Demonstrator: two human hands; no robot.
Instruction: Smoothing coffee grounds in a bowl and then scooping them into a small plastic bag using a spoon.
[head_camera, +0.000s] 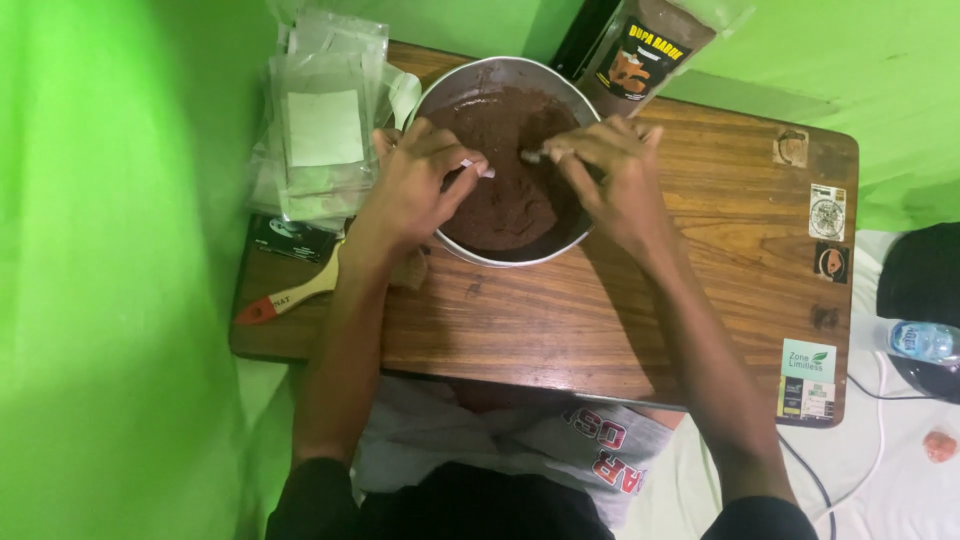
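We hold both hands over the metal bowl (452, 243) of brown powder (505, 190); left hand (415, 190) and right hand (610, 170) each close their grip on a small white piece (478, 167).

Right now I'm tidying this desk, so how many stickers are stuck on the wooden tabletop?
5, all near the right edge: sticker one at the far corner, sticker two, sticker three, sticker four, and sticker five at the near corner. Others may hide under the bowl.

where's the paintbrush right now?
In the head view, the paintbrush lies on the wooden table near its left edge, just under the left hand and forearm, below the stack of clear pouches.
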